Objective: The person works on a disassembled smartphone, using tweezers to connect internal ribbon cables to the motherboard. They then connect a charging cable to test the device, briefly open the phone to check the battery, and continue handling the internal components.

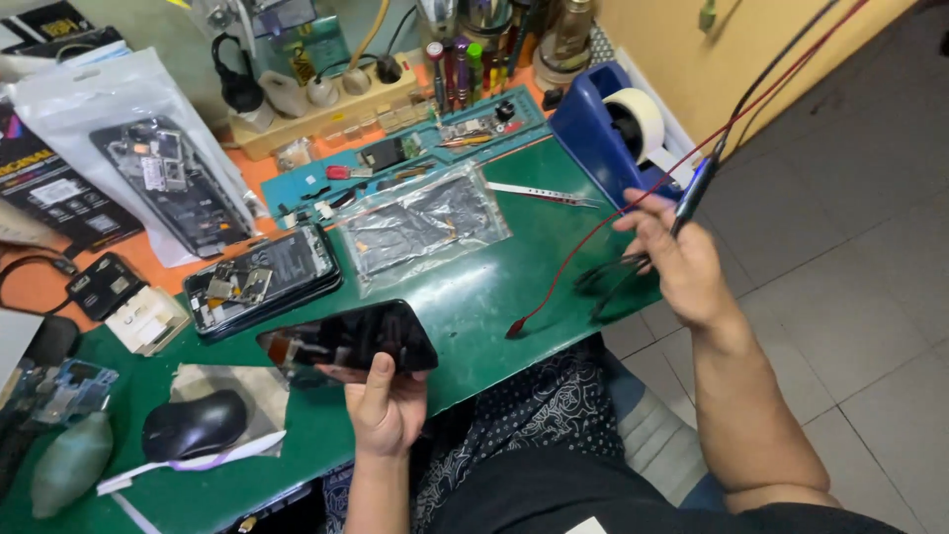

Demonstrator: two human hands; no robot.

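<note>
Left hand (388, 403) is gripping the black phone screen (348, 339) by its near edge, lifting it just over the green mat (474, 287). Right hand (680, 262) is pinching the black and red test leads (633, 213), keeping them off to the side by the tape dispenser (613, 124).

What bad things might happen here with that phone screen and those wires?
1. The left hand grips the black phone screen only by its near edge, out over the green mat; it might slip and crack.
2. The right hand holds a bundle of red and black wires; the loose red clip could drag across the mat.
3. The tweezers lie near the wires and could get snagged.
</note>
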